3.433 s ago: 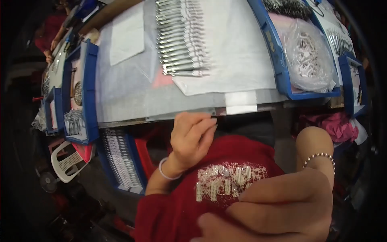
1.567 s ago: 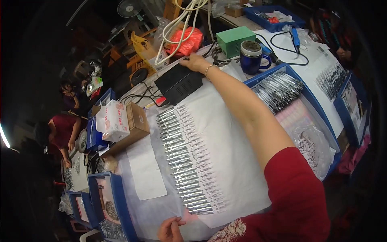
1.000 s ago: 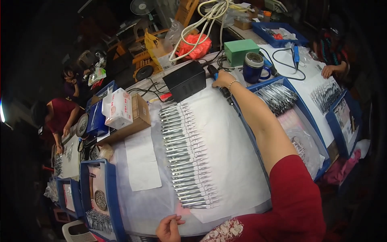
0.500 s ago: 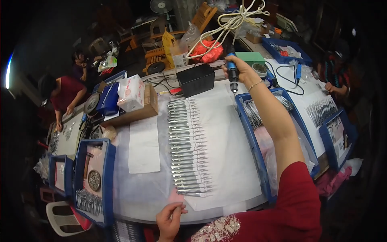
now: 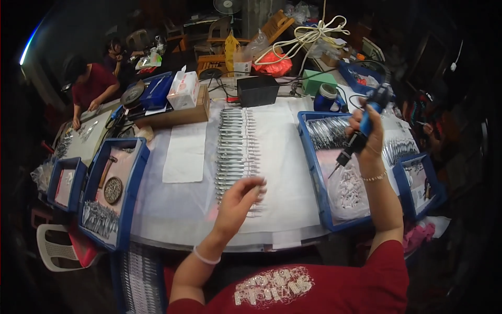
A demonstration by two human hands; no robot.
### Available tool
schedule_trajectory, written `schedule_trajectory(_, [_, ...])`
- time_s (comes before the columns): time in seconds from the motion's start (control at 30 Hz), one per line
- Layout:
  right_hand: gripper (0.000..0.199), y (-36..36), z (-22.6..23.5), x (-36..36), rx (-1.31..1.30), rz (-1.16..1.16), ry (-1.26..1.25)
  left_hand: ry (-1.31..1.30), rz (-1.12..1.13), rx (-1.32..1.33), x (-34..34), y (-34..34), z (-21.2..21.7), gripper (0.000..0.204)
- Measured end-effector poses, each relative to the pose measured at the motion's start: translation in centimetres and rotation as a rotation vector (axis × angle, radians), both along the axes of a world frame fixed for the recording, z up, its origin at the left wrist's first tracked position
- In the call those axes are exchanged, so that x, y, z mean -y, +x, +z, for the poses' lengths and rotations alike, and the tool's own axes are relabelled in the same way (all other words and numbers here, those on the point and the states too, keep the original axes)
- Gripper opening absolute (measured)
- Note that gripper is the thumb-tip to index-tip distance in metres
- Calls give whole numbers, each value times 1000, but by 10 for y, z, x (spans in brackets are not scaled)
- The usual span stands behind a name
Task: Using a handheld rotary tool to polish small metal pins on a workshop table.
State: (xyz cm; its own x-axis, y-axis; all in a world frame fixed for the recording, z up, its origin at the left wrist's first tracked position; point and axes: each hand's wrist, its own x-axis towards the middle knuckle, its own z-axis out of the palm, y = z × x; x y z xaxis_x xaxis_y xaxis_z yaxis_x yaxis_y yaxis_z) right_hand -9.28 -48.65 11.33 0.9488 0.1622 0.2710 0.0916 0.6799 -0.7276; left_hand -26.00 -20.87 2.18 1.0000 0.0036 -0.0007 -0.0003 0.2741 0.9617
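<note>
My right hand (image 5: 372, 137) is wrapped round a blue and black electric screwdriver (image 5: 366, 123). It hangs over the large blue tray at the right, its thin bit tilted down to the left. Under my left hand (image 5: 236, 206) runs a long row of slender silvery metal tools (image 5: 236, 152), laid side by side on white paper (image 5: 285, 172). That hand covers the near part of the row. Its fingers are bent and close to the thumb; whether something small is pinched there is hidden.
The large blue tray (image 5: 315, 183) holds metal pieces and a bag of white parts (image 5: 349, 191). At left, another blue tray (image 5: 128, 209) holds a hammer (image 5: 107, 170) and a round dish (image 5: 113, 190). A black box (image 5: 258, 91) stands at the back. Other people sit at both sides.
My right hand has brought the screwdriver from the far back nearer and to the right, over the tray. My left hand has moved from the near edge up over the row.
</note>
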Motion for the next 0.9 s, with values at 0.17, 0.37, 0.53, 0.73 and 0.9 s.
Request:
schedule_trajectory(0.17, [48,-93,39,41,307,-1,125,-247,-232,-99,51,56,11,45])
schedule_trajectory(0.37, [59,-172,56,74,493,13,26,-659,-492,-267,111,134,28,99])
schedule_trajectory(0.53, [63,-210,42,101,546,-38,-94,-955,-359,-198,135,202,39,60])
schedule_trajectory(0.73, [61,-227,14,131,479,-178,-38,-1235,-50,-143,48,283,39,47])
schedule_trajectory(0.9, [60,-214,-3,144,296,-111,-63,-643,394,-143,6,335,7,26])
